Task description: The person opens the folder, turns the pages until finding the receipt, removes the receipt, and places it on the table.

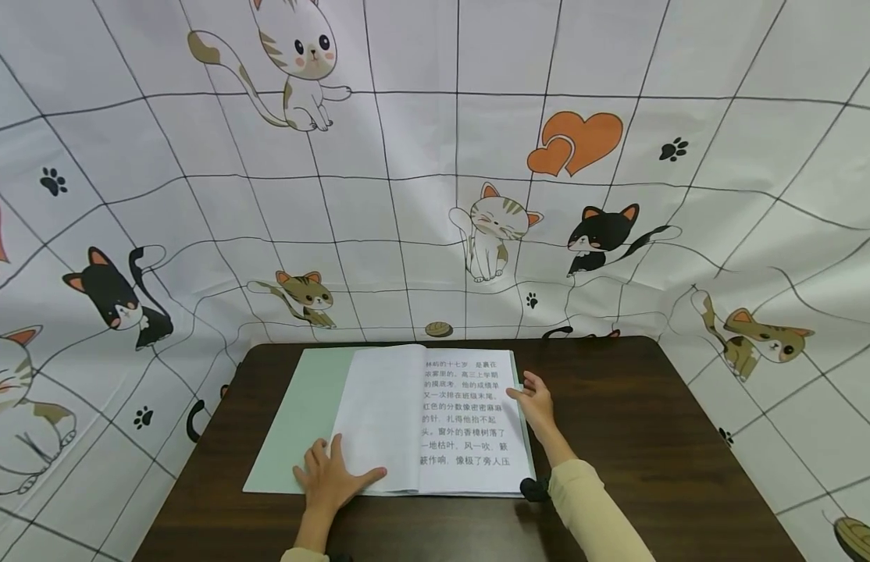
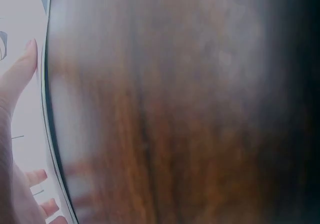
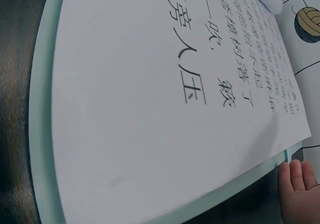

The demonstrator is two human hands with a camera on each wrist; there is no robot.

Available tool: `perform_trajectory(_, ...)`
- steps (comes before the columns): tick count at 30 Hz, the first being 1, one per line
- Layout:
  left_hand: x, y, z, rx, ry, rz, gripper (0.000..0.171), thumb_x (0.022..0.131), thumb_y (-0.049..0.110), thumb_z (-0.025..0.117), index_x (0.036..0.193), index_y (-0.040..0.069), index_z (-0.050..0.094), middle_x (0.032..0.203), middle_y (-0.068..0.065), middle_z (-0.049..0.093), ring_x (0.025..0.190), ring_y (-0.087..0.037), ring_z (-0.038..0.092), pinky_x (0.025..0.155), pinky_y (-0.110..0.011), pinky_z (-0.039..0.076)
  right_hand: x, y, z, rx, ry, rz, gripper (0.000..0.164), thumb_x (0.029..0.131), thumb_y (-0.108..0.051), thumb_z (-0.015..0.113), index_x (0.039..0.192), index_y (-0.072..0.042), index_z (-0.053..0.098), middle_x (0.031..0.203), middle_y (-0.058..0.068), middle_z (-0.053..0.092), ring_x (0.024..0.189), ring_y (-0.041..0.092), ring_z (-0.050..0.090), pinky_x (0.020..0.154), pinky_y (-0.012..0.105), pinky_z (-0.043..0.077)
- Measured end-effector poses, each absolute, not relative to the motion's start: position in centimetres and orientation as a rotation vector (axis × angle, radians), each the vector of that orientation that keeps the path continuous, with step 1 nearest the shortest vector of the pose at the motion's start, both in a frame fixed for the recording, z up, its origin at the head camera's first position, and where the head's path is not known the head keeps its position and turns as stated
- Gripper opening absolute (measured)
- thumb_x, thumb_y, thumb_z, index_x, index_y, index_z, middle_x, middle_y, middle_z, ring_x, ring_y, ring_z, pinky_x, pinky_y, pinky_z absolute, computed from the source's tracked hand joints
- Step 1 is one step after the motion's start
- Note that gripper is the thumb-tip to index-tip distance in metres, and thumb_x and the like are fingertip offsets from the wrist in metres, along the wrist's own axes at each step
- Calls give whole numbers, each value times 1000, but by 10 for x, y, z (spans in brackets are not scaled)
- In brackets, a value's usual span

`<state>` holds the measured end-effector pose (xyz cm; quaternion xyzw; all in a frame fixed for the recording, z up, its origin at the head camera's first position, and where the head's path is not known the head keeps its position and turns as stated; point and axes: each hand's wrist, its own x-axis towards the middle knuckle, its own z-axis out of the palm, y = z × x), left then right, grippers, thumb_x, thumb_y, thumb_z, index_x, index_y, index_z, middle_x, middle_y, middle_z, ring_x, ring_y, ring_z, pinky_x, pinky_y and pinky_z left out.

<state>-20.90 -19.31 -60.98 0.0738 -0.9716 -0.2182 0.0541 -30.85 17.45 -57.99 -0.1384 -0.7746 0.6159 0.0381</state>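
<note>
A booklet with a pale green cover (image 1: 294, 429) lies spread on the table. Its left page (image 1: 386, 414) is blank, and black Chinese characters fill its right page (image 1: 466, 421). My left hand (image 1: 329, 476) rests with spread fingers on the lower left of the booklet, the thumb (image 2: 25, 66) pointing inward along the near edge. At the right edge of the printed page is my right hand (image 1: 536, 406), its fingers extended and loosely bent. In the right wrist view several fingertips (image 3: 296, 174) stand beside the cover's edge; the thumb is hidden there.
The dark wooden table (image 1: 618, 453) extends around the booklet. A white sheet with grid lines and cartoon cats (image 1: 491, 226) hangs behind and at both sides. A black band with a small device (image 1: 535, 489) sits at my right wrist.
</note>
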Motion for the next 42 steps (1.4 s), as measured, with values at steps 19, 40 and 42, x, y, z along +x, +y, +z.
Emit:
perform_trajectory(19,-208,-193,-614,226,-2986,-627,118,54,78,75,136,-2,44,133,-31,36,121,-50,33,95,-78,20,-314,177,-587,-328,-2586,1937,77,91,-13,64,151,6,21,152,32,30,141,47,29,115,55,30)
perform_trajectory(40,-215,-194,-611,218,-3033,-595,115,53,78,76,127,-4,44,128,-31,36,120,-51,32,93,-80,20,-310,173,-585,-281,-2619,1898,75,92,-12,63,151,7,21,154,29,30,143,46,27,115,55,30)
perform_trajectory(42,-215,-194,-610,217,-3034,-598,115,53,79,75,126,-3,44,127,-31,36,119,-50,32,93,-79,20,-308,172,-584,-284,-2601,1911,74,93,-12,62,152,5,21,156,28,28,145,45,24,117,56,26)
